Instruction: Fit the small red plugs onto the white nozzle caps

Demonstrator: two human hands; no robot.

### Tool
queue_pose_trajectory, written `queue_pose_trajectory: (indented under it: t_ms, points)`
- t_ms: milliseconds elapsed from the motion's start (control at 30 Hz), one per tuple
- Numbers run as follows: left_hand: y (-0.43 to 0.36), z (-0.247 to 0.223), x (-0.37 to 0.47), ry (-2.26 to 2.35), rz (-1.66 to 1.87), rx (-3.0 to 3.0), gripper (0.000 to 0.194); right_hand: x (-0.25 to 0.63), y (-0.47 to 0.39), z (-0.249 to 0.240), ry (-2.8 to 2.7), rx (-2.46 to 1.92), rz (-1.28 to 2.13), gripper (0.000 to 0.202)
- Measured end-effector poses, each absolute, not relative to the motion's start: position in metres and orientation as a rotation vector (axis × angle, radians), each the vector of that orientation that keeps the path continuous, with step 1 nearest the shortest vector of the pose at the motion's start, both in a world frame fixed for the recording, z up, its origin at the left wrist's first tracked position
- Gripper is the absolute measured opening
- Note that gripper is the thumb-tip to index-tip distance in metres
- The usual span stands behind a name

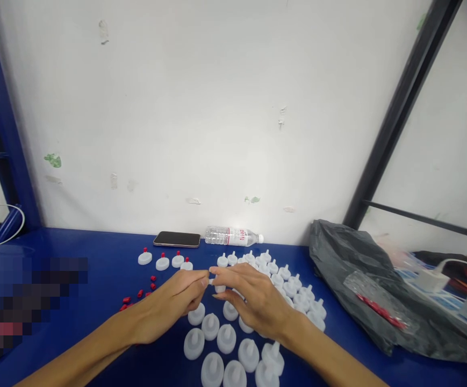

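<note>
My right hand (pixel 253 295) grips a white nozzle cap (pixel 220 288) between thumb and fingers, its tip pointing left. My left hand (pixel 174 295) is closed at that tip, fingers pressed together; whatever they pinch is hidden. Several white caps without red tips (pixel 226 338) stand below and to the right of my hands on the blue table (pixel 76 301). Behind my left hand sit several white caps with red tips (pixel 162 263). Small loose red pieces (pixel 127 300) lie to the left of that hand.
A phone (pixel 177 239) and a clear plastic bottle (pixel 233 236) lie along the wall. At the right, a dark plastic bag (pixel 338 269) carries a clear pouch of red pieces (pixel 380 310). White chargers (pixel 432 279) with cables sit beyond it.
</note>
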State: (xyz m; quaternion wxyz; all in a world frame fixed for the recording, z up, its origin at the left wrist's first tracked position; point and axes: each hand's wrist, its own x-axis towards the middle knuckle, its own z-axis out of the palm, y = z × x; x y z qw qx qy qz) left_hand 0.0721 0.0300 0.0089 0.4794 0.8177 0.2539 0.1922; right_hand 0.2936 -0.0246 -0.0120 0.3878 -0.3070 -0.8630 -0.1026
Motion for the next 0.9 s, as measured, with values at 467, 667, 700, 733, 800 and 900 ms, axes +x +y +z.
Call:
queue_pose_trajectory:
  t_ms: [467, 667, 700, 733, 800, 900]
  points:
    - [0.029, 0.015, 0.068, 0.582, 0.389, 2.073, 0.047, 0.291, -0.03, -0.01, -2.195, -0.785, -0.129, 0.047]
    - [0.036, 0.016, 0.069, 0.598, 0.48, 2.153, 0.045, 0.284, -0.032, -0.005, -2.068, -0.961, 0.032, 0.04]
    - [0.038, 0.017, 0.07, 0.626, 0.526, 2.214, 0.045, 0.283, -0.032, -0.005, -2.047, -1.007, 0.049, 0.041]
    - [0.041, 0.018, 0.071, 0.67, 0.566, 2.291, 0.044, 0.282, -0.031, -0.005, -2.039, -1.052, 0.055, 0.041]
    - [0.046, 0.017, 0.071, 0.785, 0.581, 2.471, 0.044, 0.283, -0.029, -0.006, -2.081, -1.118, 0.03, 0.034]
    - [0.054, 0.012, 0.07, 0.978, 0.482, 2.71, 0.041, 0.287, -0.024, -0.009, -2.242, -1.122, -0.036, 0.017]
